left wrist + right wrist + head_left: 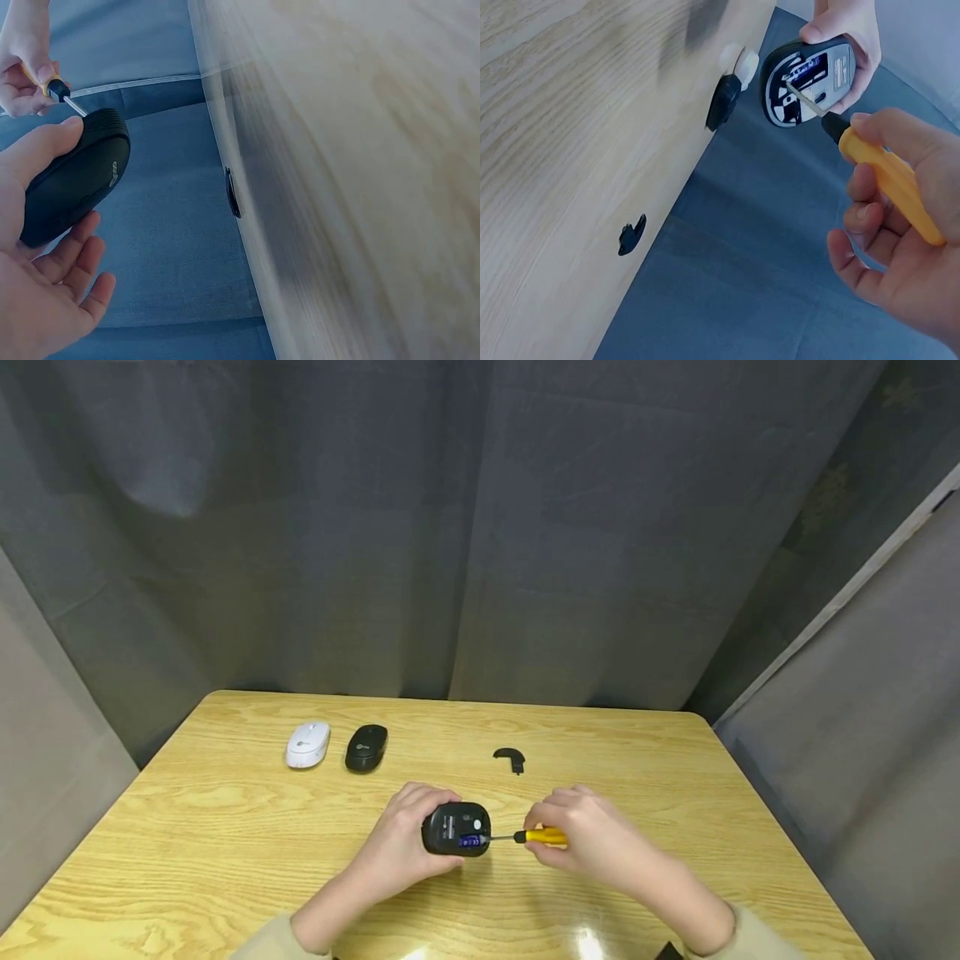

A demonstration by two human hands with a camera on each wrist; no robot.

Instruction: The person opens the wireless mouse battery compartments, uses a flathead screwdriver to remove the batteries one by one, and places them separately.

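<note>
My left hand [408, 839] grips a black computer mouse [437, 832] by its sides, underside turned up toward the head camera. A blue battery [470, 841] shows in the mouse's uncovered compartment. With my right hand [581, 833] I hold a screwdriver [547, 836] by its yellow handle, thumb along it in the right wrist view. The metal shaft [807, 101] points left, its tip at the compartment beside the battery. In the left wrist view the mouse's rounded black top [79, 176] faces the camera, thumb on its edge.
A curved black battery cover [512, 757] lies on the wooden table [637, 777], beyond my hands. Farther left stand a white mouse [307, 745] and another black mouse [367, 747]. Grey curtains [585, 543] hang behind the table and at both sides.
</note>
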